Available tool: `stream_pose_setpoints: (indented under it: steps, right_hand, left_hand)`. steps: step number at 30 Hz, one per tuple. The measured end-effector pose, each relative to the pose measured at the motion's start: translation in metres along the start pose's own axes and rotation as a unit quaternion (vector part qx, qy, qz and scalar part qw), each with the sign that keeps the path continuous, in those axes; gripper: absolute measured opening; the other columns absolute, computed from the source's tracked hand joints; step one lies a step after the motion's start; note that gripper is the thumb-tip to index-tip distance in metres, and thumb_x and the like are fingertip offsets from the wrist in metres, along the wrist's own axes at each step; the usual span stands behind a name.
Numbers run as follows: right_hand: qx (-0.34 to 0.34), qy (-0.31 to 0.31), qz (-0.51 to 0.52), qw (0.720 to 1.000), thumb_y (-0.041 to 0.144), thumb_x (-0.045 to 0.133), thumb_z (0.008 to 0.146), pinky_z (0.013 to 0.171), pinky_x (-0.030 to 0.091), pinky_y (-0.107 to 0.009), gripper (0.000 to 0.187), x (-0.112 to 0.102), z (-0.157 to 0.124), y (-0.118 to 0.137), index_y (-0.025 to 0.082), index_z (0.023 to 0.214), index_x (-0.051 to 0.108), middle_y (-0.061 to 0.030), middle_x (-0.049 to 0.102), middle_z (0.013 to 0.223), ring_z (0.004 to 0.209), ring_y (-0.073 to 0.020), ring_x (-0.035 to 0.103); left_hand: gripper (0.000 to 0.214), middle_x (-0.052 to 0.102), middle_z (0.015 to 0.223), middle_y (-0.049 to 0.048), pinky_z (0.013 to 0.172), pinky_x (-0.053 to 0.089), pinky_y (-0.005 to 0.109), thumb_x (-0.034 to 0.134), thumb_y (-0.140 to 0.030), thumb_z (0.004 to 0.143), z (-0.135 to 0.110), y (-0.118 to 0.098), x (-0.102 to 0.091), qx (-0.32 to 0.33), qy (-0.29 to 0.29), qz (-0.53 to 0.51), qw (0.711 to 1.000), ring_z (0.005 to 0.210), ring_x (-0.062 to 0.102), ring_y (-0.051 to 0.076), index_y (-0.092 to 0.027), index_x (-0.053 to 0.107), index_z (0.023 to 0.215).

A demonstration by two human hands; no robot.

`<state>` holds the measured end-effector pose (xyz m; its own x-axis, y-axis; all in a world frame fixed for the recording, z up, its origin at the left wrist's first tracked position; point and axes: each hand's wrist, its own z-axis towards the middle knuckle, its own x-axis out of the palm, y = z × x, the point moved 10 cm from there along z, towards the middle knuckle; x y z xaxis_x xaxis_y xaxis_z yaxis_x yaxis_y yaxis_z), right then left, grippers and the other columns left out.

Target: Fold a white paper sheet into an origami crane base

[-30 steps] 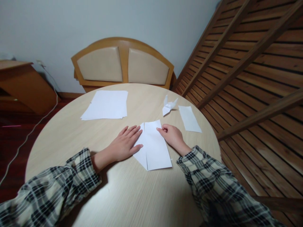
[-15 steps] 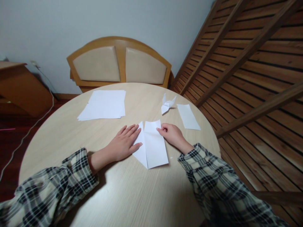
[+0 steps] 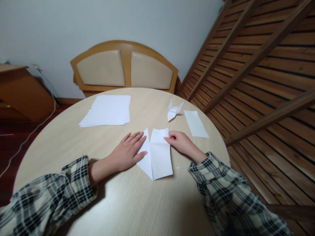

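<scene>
A partly folded white sheet [image 3: 158, 154] lies on the round pale wooden table [image 3: 137, 200] in front of me. My left hand [image 3: 126, 151] lies flat on the sheet's left flap, fingers stretched out and pressing it down. My right hand [image 3: 179, 141] is curled, with thumb and forefinger pinched on the upper right corner of the sheet's right flap. Both arms wear plaid sleeves.
A stack of white paper [image 3: 107, 110] lies at the far left of the table. A small folded paper figure [image 3: 174, 110] and a narrow paper strip [image 3: 196, 123] lie at the far right. A padded wooden chair [image 3: 124, 67] stands behind; a slatted wooden frame [image 3: 258, 65] leans at right.
The right flap of the sheet has been drawn slightly inward by my right hand. The view has shifted a little; my left hand stays flat on the paper.
</scene>
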<state>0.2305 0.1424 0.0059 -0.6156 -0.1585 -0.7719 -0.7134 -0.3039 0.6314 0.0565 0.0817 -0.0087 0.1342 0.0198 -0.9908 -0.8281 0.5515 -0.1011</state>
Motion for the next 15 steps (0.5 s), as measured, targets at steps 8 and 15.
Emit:
stream_pose_setpoints:
  steps: [8, 15]
  right_hand:
    - [0.018, 0.038, 0.049, 0.998, 0.058, 0.053, 0.086, 0.053, 0.024, -0.029, 0.05, 0.0054, 0.001, -0.0023, 0.019, 0.057, 0.046, 0.0028, 0.04, 0.057, 0.056, -0.0115, 0.036]
    - [0.004, 0.03, 0.032, 0.999, 0.047, 0.061, 0.084, 0.055, 0.025, -0.029, 0.039, 0.0062, -0.0009, -0.0021, 0.017, 0.06, 0.055, 0.0014, 0.047, 0.059, 0.058, -0.0121, 0.04]
  left_hand:
    - [0.064, 0.031, 0.156, 0.0168, 0.118, 0.019, 0.05, 0.031, -0.055, 0.098, -0.0005, -0.0012, -0.0026, -0.003, 0.012, 0.006, 1.0, 0.145, 0.025, 0.028, -0.014, 0.038, 0.146]
    - [0.062, 0.035, 0.153, 0.0173, 0.117, 0.021, 0.051, 0.036, -0.054, 0.098, -0.0005, -0.0007, -0.0061, 0.01, 0.0, -0.013, 1.0, 0.143, 0.028, 0.03, -0.012, 0.042, 0.144]
